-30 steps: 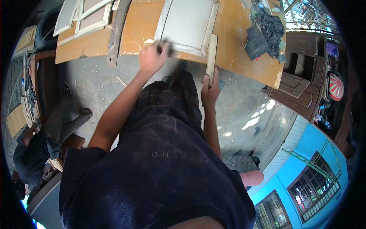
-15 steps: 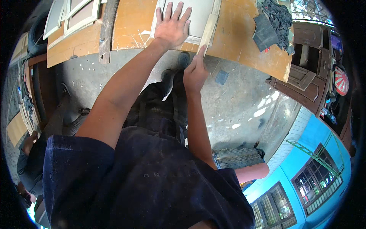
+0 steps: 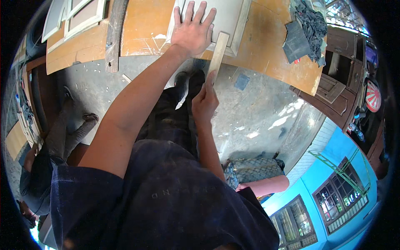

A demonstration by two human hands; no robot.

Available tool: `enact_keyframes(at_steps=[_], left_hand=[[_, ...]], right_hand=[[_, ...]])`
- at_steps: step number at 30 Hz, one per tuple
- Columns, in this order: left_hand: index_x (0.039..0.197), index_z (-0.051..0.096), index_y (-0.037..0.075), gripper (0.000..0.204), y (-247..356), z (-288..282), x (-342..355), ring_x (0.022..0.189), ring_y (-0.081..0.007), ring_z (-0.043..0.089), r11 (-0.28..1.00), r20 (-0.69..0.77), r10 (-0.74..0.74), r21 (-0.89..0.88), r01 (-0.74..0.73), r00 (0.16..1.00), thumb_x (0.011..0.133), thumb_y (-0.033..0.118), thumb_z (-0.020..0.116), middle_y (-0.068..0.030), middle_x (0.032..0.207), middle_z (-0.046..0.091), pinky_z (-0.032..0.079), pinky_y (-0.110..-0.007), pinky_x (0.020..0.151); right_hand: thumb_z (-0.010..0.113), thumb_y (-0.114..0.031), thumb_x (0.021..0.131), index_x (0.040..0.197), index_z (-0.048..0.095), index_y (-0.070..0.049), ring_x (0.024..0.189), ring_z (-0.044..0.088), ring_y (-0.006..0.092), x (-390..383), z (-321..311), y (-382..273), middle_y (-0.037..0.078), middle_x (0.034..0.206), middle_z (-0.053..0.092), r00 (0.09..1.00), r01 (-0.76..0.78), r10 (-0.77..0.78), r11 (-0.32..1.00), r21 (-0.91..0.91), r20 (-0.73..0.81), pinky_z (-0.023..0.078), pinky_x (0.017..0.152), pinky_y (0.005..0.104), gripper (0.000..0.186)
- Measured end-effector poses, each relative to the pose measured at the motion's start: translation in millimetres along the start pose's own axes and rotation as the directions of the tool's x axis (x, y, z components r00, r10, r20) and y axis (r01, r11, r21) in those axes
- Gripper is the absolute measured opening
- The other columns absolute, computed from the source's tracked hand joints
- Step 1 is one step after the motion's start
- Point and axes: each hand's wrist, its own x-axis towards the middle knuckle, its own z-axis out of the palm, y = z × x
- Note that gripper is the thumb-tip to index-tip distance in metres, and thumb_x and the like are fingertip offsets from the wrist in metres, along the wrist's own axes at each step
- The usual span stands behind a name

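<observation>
My left hand (image 3: 191, 37) lies spread on a white framed panel (image 3: 225, 18) at the edge of the worn orange wooden board (image 3: 268, 68). Below and right of it, my right hand (image 3: 205, 100) grips a pale wooden strip (image 3: 217, 54), whose far end lies over the panel's lower frame, close to my left hand. To the right, crumpled dark material (image 3: 308, 23) and a flat dark sheet (image 3: 295, 41) rest on the board.
A grey plank (image 3: 112, 50) and small white frames (image 3: 85, 16) lie on the board's left. A co-worker (image 3: 39, 183) is at lower left. A brown cabinet (image 3: 341, 104) stands right, a quilted grey bundle (image 3: 252, 168) below it on the floor.
My left hand moved from the panel's lower corner up to lie spread on its surface. My right hand pushed the strip upward, then drew it back down and leftward.
</observation>
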Motion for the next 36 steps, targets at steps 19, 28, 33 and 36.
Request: enact_keyframes(at_steps=[19, 28, 33, 36], left_hand=[[0.151, 0.034, 0.009, 0.059, 5.8, -4.4, 3.3, 0.145, -0.0439, 0.020, 1.000, 0.044, -0.010, 0.006, 0.010, 0.999, 0.098, 0.034, 0.042, -0.0212, 0.157, 0.027, 0.010, -0.069, 0.114], [0.149, 0.036, 0.006, 0.059, 5.6, -0.7, 8.3, 0.146, -0.0421, 0.021, 0.999, 0.057, 0.038, 0.010, -0.038, 0.998, 0.098, 0.034, 0.043, -0.0209, 0.157, 0.028, 0.012, -0.070, 0.113], [0.149, 0.037, 0.005, 0.058, 9.0, -6.5, 5.6, 0.146, -0.0415, 0.021, 0.999, 0.074, 0.042, 0.006, -0.042, 0.996, 0.098, 0.033, 0.042, -0.0203, 0.157, 0.028, 0.012, -0.071, 0.112], [0.149, 0.036, 0.005, 0.058, 7.2, -6.3, 10.6, 0.146, -0.0414, 0.021, 0.999, 0.099, 0.034, 0.026, -0.036, 0.995, 0.098, 0.033, 0.042, -0.0198, 0.157, 0.028, 0.011, -0.070, 0.113]], right_hand=[[0.047, 0.001, 0.091, 0.144, 0.046, 0.000, 0.061, 0.058, 0.0329, -12.6, 15.4, 1.5, 0.026, 0.092, 0.066, 0.997, -0.033, 0.035, 0.999, 0.028, -0.073, 0.047, 0.058, 0.0403, 0.053], [0.049, -0.003, 0.094, 0.145, 0.045, -0.002, 0.057, 0.057, 0.0362, 13.0, 15.7, -2.6, 0.028, 0.075, 0.061, 0.986, -0.089, 0.097, 0.994, 0.060, -0.136, 0.047, 0.055, 0.0411, 0.051], [0.050, -0.002, 0.094, 0.146, 0.045, -0.004, 0.068, 0.065, 0.0378, 68.0, -2.3, -5.0, 0.027, 0.084, 0.065, 0.946, -0.320, 0.322, 0.946, 0.051, -0.027, 0.050, 0.062, 0.0416, 0.052], [0.049, 0.001, 0.092, 0.146, 0.045, -0.004, 0.082, 0.070, 0.0369, 44.8, 13.3, -2.5, 0.030, 0.100, 0.066, 0.969, -0.217, 0.224, 0.973, 0.072, -0.106, 0.053, 0.069, 0.0418, 0.054]])
